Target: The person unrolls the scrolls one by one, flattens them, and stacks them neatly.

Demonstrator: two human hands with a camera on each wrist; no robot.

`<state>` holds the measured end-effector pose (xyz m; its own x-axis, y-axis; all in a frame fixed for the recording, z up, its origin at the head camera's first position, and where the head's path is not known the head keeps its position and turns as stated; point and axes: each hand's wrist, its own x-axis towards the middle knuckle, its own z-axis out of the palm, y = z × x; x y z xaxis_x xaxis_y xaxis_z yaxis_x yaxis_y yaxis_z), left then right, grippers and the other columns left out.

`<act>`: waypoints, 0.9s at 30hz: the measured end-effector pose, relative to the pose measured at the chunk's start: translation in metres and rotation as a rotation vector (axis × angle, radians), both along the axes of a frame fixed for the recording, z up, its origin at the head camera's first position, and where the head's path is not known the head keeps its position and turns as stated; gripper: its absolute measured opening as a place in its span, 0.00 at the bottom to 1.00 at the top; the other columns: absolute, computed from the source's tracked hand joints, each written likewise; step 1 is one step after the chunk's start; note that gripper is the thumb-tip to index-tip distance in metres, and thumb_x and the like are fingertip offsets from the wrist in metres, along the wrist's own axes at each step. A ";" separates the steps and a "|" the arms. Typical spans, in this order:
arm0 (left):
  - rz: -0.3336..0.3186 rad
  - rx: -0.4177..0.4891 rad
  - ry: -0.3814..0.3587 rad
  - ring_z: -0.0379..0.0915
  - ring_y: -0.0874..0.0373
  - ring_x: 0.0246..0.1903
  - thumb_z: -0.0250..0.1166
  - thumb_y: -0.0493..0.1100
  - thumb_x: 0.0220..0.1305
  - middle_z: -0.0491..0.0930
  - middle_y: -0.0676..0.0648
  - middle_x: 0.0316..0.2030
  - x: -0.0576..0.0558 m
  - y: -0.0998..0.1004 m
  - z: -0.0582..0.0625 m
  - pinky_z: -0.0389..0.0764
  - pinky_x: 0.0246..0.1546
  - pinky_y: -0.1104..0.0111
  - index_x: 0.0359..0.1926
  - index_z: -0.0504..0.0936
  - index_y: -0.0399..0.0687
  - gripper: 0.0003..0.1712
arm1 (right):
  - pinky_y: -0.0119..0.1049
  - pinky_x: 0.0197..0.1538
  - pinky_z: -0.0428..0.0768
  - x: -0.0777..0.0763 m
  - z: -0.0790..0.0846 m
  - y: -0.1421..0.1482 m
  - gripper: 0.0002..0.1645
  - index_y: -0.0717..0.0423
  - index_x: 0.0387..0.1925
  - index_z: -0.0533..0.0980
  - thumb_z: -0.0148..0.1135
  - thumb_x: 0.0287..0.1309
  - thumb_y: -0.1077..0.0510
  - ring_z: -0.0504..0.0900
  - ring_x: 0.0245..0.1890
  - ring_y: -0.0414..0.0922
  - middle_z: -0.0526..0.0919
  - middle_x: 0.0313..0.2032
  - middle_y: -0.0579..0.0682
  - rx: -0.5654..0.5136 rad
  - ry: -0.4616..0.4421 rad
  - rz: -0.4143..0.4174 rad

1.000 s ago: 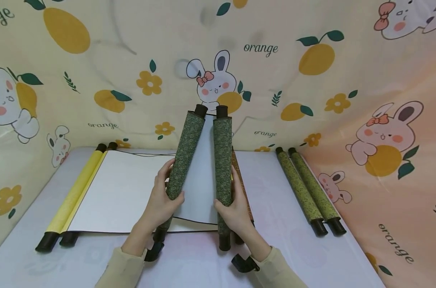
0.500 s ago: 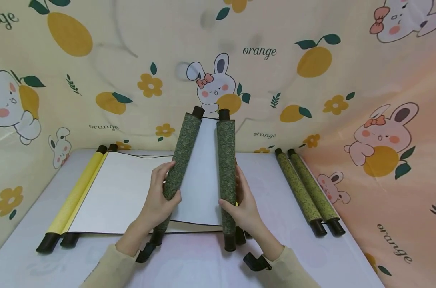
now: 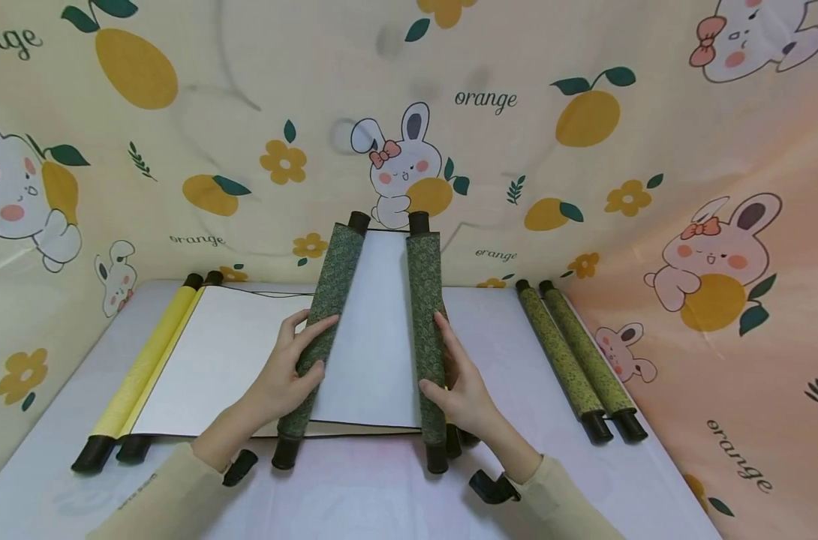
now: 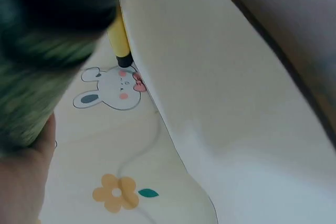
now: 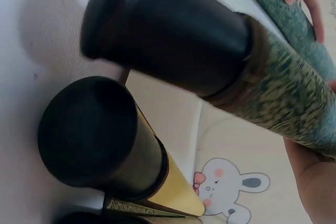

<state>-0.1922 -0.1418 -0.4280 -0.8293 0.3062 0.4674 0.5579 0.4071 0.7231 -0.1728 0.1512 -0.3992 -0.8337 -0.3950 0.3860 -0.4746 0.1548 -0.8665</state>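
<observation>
A dark green scroll with black end knobs stands partly unrolled at the middle of the head view, its far ends raised against the backdrop. My left hand (image 3: 281, 375) holds its left roll (image 3: 331, 277), index finger and thumb laid over the front. The right roll (image 3: 425, 300) is gripped by my right hand (image 3: 466, 394), thumb in front and fingers behind. White paper (image 3: 375, 337) spans the widening gap between the rolls. In the right wrist view, the right roll's black knob (image 5: 168, 35) hangs close over another black knob (image 5: 94, 129) on a yellow roll (image 5: 181, 190).
Underneath lies an opened yellow scroll with white paper (image 3: 227, 360); its left yellow roll (image 3: 142, 367) shows, its right side is mostly hidden. Two olive-green rolls (image 3: 560, 349) lie side by side at the right of the white table (image 3: 382, 502). A rabbit-print backdrop (image 3: 503, 45) rises behind.
The left green roll has moved left and the right one slightly right, baring more white paper. The far ends have dropped a little. My left fingers have shifted over the roll's front.
</observation>
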 end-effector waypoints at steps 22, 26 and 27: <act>0.064 -0.107 -0.069 0.47 0.36 0.67 0.74 0.39 0.50 0.43 0.38 0.68 -0.001 -0.009 0.005 0.63 0.55 0.38 0.67 0.62 0.66 0.46 | 0.58 0.62 0.59 -0.012 -0.009 -0.003 0.54 0.38 0.71 0.56 0.73 0.46 0.65 0.56 0.67 0.49 0.58 0.66 0.48 0.117 0.038 -0.133; 0.066 -0.100 -0.016 0.51 0.38 0.64 0.69 0.33 0.52 0.46 0.36 0.66 -0.001 -0.012 0.004 0.65 0.53 0.39 0.70 0.58 0.65 0.48 | 0.55 0.62 0.62 -0.006 0.000 -0.006 0.52 0.46 0.70 0.53 0.67 0.48 0.72 0.58 0.66 0.50 0.55 0.69 0.51 0.077 0.023 -0.123; 0.065 -0.096 -0.006 0.52 0.39 0.64 0.67 0.32 0.52 0.46 0.36 0.65 -0.001 -0.013 0.004 0.65 0.53 0.39 0.70 0.56 0.65 0.49 | 0.53 0.61 0.63 -0.005 0.001 -0.007 0.52 0.46 0.71 0.53 0.66 0.48 0.72 0.58 0.67 0.49 0.53 0.70 0.51 0.075 0.011 -0.128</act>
